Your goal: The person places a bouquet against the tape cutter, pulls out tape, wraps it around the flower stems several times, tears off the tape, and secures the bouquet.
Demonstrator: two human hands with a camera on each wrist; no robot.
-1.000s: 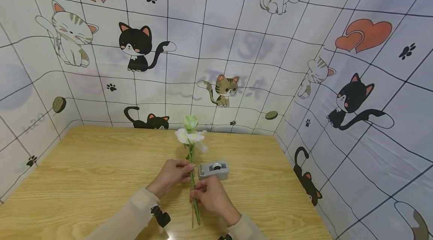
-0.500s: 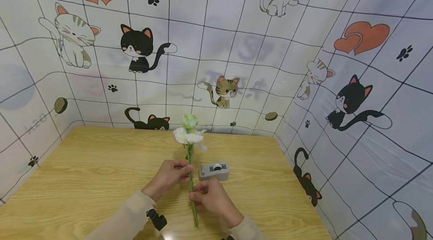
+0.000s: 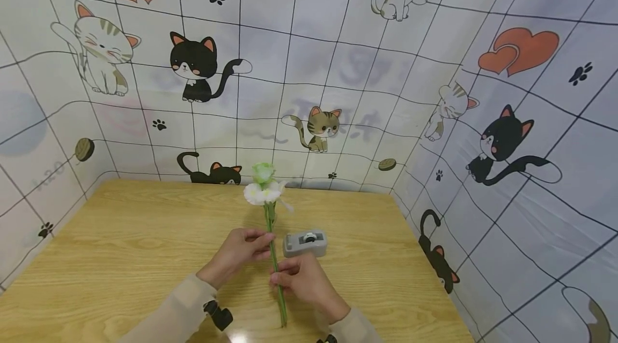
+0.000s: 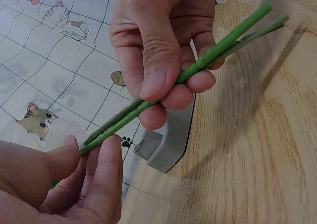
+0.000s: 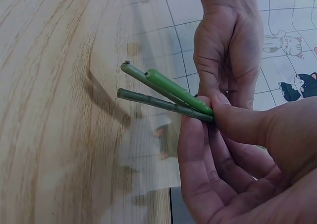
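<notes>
A small bunch of flowers, with a pale green bloom (image 3: 263,172) above a white bloom (image 3: 263,193), is held tilted over the table. My left hand (image 3: 241,252) pinches the green stems (image 3: 273,257) below the blooms. Lower down, my right hand (image 3: 306,281) grips the same stems between thumb and fingers. Three cut stem ends (image 5: 153,80) stick out past the right hand's thumb in the right wrist view, slightly fanned apart. In the left wrist view the stems lie close together between both hands. Just beyond the right hand stands a grey tape dispenser (image 3: 305,243).
The wooden table (image 3: 159,235) reaches back to a white cloth (image 3: 270,64) printed with cats, hearts and grid lines. That cloth also hangs along both sides.
The blooms have swung a little to the left and the bunch leans more. The stem ends, spread a second ago, look closer together. Both hands have kept hold; the tape dispenser has not moved.
</notes>
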